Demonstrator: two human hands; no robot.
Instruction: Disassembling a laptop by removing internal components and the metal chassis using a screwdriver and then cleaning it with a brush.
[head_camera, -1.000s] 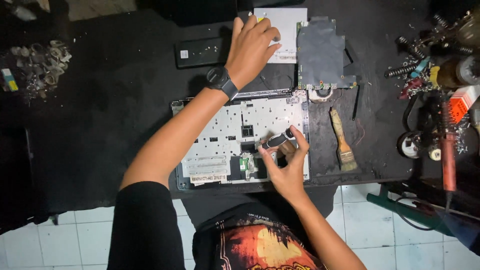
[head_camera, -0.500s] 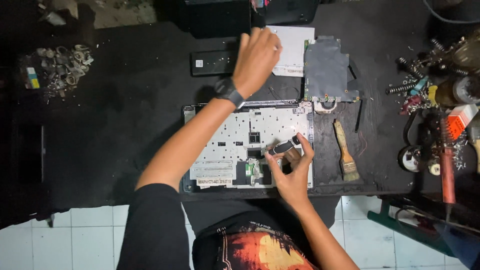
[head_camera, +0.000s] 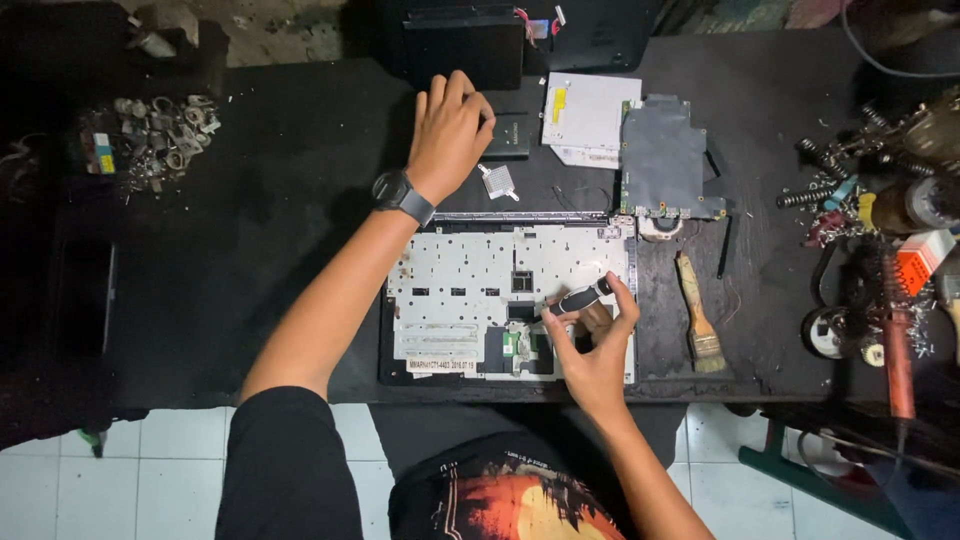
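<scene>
An opened laptop base with a silver inner plate (head_camera: 460, 285) lies on the black table in front of me. My right hand (head_camera: 590, 350) is shut on a small black-handled screwdriver (head_camera: 583, 296), held over the plate's lower right part. My left hand (head_camera: 450, 130), with a dark watch at the wrist, reaches to the back of the table; its fingers are spread and rest beside a small black rectangular part (head_camera: 508, 135). A small silver piece (head_camera: 497, 181) lies just under that hand.
A white optical drive (head_camera: 585, 112) and a grey circuit board (head_camera: 665, 160) lie at the back right. A paintbrush (head_camera: 697, 315) sits right of the laptop. Tools, springs and a soldering iron (head_camera: 895, 340) crowd the right edge. A heap of small metal parts (head_camera: 155, 140) is at the far left.
My left hand has drawn leftward, from over the white drive to the small black part. My right hand stays on the screwdriver over the plate. The view has shifted a little.
</scene>
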